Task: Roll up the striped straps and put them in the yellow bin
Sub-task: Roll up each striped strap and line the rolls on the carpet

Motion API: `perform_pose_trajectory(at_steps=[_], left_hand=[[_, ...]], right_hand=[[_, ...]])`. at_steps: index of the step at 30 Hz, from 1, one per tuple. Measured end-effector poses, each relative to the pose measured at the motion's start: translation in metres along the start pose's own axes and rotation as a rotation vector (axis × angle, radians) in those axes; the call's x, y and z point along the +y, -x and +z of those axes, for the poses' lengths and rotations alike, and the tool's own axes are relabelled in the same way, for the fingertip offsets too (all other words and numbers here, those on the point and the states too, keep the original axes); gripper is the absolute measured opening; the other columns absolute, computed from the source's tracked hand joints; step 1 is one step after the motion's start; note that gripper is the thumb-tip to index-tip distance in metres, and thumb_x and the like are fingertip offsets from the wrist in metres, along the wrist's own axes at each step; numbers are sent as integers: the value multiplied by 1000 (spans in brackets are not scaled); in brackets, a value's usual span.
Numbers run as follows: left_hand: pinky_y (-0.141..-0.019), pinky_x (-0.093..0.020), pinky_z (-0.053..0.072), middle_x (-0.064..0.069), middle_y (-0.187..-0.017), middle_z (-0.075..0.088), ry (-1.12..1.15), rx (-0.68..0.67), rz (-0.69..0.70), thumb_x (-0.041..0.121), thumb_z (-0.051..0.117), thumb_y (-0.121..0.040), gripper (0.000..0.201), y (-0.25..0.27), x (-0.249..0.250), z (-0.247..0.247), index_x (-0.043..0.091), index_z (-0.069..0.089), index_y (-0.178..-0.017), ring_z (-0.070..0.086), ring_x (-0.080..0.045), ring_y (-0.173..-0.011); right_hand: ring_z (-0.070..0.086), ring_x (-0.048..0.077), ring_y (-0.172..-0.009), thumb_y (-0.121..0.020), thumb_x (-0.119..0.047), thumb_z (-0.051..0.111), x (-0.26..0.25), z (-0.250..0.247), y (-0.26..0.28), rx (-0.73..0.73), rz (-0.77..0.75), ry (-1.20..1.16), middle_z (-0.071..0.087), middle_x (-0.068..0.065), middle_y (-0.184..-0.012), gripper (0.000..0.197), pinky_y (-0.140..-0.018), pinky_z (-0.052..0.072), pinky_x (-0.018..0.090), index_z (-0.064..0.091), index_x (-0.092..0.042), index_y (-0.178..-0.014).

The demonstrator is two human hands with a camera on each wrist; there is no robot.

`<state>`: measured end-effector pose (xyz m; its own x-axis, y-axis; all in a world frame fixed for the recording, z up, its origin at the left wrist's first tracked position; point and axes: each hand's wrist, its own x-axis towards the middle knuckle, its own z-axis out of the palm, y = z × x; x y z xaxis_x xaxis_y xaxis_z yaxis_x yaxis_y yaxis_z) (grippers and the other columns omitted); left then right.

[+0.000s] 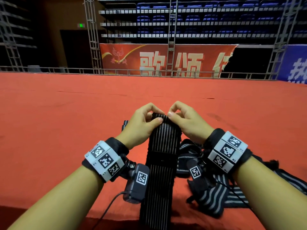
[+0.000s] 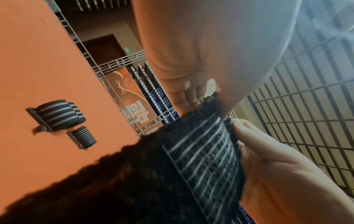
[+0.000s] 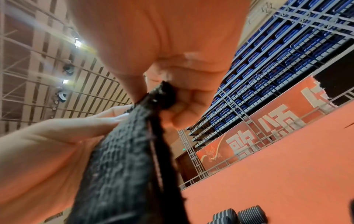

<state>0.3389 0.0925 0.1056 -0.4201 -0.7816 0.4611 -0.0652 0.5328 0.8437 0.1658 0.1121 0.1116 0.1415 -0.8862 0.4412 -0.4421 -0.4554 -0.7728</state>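
A black strap with thin white stripes (image 1: 160, 165) runs from my hands down over the table's near edge. My left hand (image 1: 156, 117) pinches its top left corner, and my right hand (image 1: 171, 114) pinches the top right corner. The left wrist view shows that strap (image 2: 203, 159) with my left thumb and fingers (image 2: 191, 98) closed on its end. In the right wrist view my right fingers (image 3: 182, 109) are curled around the folded end of the strap (image 3: 122, 166). Rolled straps (image 2: 61, 115) lie on the table. The yellow bin is not in view.
Several loose black-and-grey striped straps (image 1: 216, 195) lie in a heap under my right wrist. A smaller thin-striped roll (image 2: 82, 137) sits beside the broad-striped rolls. The red table top (image 1: 66, 113) stretches far ahead to a metal railing (image 1: 116, 70). A cable (image 1: 106, 208) trails from my left wrist camera.
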Motion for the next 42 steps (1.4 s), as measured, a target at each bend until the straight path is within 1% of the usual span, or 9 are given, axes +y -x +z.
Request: perform_pose_trajectory(at_steps=[5, 12, 16, 20, 24, 27, 32, 37, 42], left_hand=[[-39, -10, 35, -1, -67, 55, 28, 50, -23, 8, 57, -97, 8, 1, -2, 4, 2, 60, -100, 46, 4, -39], [-40, -12, 38, -10, -83, 60, -7, 82, -18, 7, 59, -95, 12, 0, -8, 0, 15, 57, -104, 50, 2, -46], [-43, -6, 37, 12, -61, 60, 34, 49, -63, 4, 53, -98, 11, 1, -7, 4, -1, 57, -107, 52, 6, -43], [-63, -19, 49, -2, -81, 64, 1, 62, 5, 0, 55, -96, 10, -2, -9, 1, 7, 60, -100, 61, -4, -69], [-54, -15, 46, -3, -82, 66, 95, 54, -49, 9, 57, -98, 8, 0, -7, 4, 8, 64, -102, 62, -3, -63], [-47, -11, 41, -2, -76, 62, 91, 121, -12, 9, 56, -98, 9, 0, -7, 8, 8, 65, -100, 56, 1, -53], [-45, -12, 41, -2, -76, 63, 41, 133, 39, 2, 57, -96, 13, 0, -9, 9, 12, 65, -99, 55, 3, -51], [-41, -6, 36, 6, -73, 58, 54, 128, -40, 13, 52, -100, 22, 3, -9, 15, 1, 62, -116, 52, 7, -44], [-42, -6, 38, 4, -78, 59, 20, 151, 23, 4, 50, -100, 17, 0, -4, 12, 1, 60, -114, 55, 6, -46]], right_hand=[[45, 12, -50, -94, -6, 57, 2, 1, 1, 15, -11, -4, 54, 5, -64, 11, -45, 37, 25, 49, -11, -88], [51, 19, -61, -96, -5, 54, 13, 1, 6, -21, 126, -190, 54, 10, -74, 8, -51, 44, 28, 50, -8, -90], [52, 19, -63, -86, -5, 60, 13, 4, 7, 66, -6, -183, 53, 13, -72, 14, -55, 44, 28, 47, -10, -87], [51, 11, -57, -96, -6, 54, 10, 5, 7, 65, 26, -231, 54, 8, -72, 6, -50, 43, 24, 53, -11, -94], [51, 19, -59, -95, 1, 52, 9, 1, 7, 94, -51, -184, 55, 16, -73, 10, -53, 43, 26, 54, -8, -90], [51, 22, -64, -90, -12, 54, 10, 4, 7, 106, -90, -96, 56, 16, -73, 2, -57, 42, 35, 53, -10, -90], [52, 11, -58, -102, -17, 44, 11, 6, 5, 107, 74, -136, 54, 8, -75, 21, -50, 43, 25, 55, 1, -99], [53, 14, -65, -95, -1, 52, 9, 6, 4, 163, 6, -201, 57, 13, -76, 10, -58, 45, 24, 57, -10, -92], [61, 8, -61, -94, -8, 58, 7, 11, 0, 231, 35, -279, 62, 7, -76, 9, -56, 49, 22, 55, -8, -102]])
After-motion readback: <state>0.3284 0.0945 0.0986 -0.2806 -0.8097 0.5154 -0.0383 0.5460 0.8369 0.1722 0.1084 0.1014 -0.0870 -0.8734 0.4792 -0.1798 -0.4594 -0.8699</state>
